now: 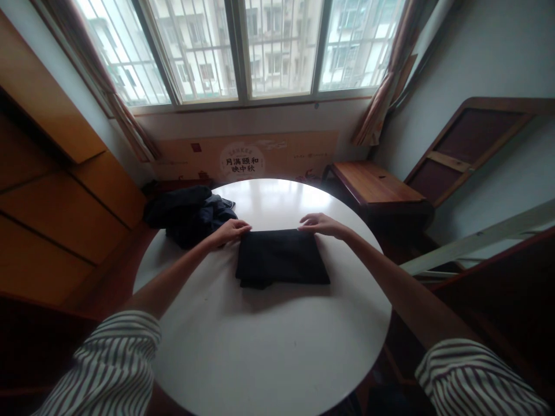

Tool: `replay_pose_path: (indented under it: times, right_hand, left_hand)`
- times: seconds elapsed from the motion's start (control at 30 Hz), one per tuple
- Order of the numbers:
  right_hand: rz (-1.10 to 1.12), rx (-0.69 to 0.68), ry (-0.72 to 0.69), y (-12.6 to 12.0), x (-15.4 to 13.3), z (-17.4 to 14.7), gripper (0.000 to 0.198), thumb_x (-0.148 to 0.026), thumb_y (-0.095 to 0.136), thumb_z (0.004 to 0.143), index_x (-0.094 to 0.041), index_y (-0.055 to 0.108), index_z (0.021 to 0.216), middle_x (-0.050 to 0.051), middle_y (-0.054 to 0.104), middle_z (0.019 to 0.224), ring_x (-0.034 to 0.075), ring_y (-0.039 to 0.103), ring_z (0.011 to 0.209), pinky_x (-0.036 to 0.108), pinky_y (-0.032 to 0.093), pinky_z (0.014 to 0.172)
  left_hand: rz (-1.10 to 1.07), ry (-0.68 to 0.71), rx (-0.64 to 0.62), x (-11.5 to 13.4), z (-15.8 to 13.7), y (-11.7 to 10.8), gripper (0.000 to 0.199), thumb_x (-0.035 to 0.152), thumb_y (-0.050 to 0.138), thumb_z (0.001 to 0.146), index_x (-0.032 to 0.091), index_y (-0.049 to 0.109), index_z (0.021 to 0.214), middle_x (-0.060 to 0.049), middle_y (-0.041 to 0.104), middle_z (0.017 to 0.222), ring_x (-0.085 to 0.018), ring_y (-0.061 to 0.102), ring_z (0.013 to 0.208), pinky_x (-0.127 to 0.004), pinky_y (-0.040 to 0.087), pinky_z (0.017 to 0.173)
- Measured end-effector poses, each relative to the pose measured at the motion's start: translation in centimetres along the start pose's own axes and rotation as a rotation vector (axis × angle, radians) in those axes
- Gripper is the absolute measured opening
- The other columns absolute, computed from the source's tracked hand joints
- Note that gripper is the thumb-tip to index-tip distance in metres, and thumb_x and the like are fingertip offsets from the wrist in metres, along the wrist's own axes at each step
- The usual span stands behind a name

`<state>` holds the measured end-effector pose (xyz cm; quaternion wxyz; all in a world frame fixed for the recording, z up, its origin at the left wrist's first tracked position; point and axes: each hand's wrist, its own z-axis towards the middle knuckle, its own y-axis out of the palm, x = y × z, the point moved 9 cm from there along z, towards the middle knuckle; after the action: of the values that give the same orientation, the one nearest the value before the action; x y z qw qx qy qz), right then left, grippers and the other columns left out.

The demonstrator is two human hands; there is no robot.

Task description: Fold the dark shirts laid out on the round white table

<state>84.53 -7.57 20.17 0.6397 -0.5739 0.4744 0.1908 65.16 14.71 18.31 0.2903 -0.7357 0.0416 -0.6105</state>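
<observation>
A black garment (281, 259), folded into a flat rectangle, lies on the white round table (269, 346). Its kind cannot be told from the folds; a small flap sticks out at the near left edge. My left hand (232, 231) pinches the garment's far left corner, thumb and fingers pressed together. At the far edge toward the right, my right hand (323, 224) holds the cloth between thumb and fingertips, with the index finger a little raised. Both forearms reach in from the sides, their striped sleeves pushed up.
Dark clothes (191, 214) are heaped at the table's far left edge, with a small dark flat object beside them. A wooden side table (377, 182) stands at the back right. Orange cabinets (65, 214) line the left, and a barred window (277, 52) lies ahead.
</observation>
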Motion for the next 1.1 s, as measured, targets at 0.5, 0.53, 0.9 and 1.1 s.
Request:
replay_pose_path:
  times: [0.5, 0.53, 0.9, 1.1]
  right_hand:
    - [-0.498, 0.383, -0.589, -3.6, -13.8, -6.9, 0.029, -0.036, 0.066, 0.088, -0.015, 0.07, 0.108, 0.007, 0.073, 0.09, 0.02, 0.067, 0.078, 0.032, 0.052, 0.073]
    - [-0.514, 0.464, -0.675, -3.9, -15.0, -8.3, 0.029, -0.031, 0.062, 0.091, -0.016, 0.068, 0.115, 0.009, 0.074, 0.1, 0.022, 0.069, 0.088, 0.035, 0.054, 0.081]
    - [-0.718, 0.038, -0.755, 8.9, -4.8, -16.6, 0.056, 0.002, 0.042, 0.085, -0.018, 0.063, 0.132, 0.012, 0.065, 0.133, 0.024, 0.059, 0.126, 0.044, 0.053, 0.104]
    - [-0.528, 0.198, -0.636, 5.9, -6.6, -15.5, 0.044, -0.007, 0.046, 0.085, -0.018, 0.066, 0.123, 0.012, 0.069, 0.118, 0.025, 0.065, 0.112, 0.045, 0.055, 0.097]
  left_hand:
    - [0.394, 0.609, 0.266, 15.4, -5.4, -4.1, 0.034, 0.046, 0.071, 0.083, 0.016, 0.072, 0.1, -0.004, 0.073, 0.091, -0.017, 0.067, 0.083, -0.028, 0.053, 0.079]
    - [0.467, 0.705, 0.347, 17.2, -6.9, -4.6, 0.03, 0.042, 0.07, 0.086, 0.017, 0.072, 0.104, -0.005, 0.074, 0.098, -0.019, 0.068, 0.089, -0.031, 0.054, 0.085]
    - [0.89, 0.996, 0.069, 8.6, -21.1, 9.3, 0.028, 0.017, 0.052, 0.097, 0.017, 0.067, 0.12, -0.014, 0.072, 0.116, -0.028, 0.067, 0.11, -0.042, 0.059, 0.09]
    - [0.595, 0.651, 0.201, 9.1, -16.6, 4.7, 0.02, 0.028, 0.055, 0.098, 0.018, 0.071, 0.104, -0.009, 0.073, 0.103, -0.021, 0.068, 0.097, -0.037, 0.055, 0.091]
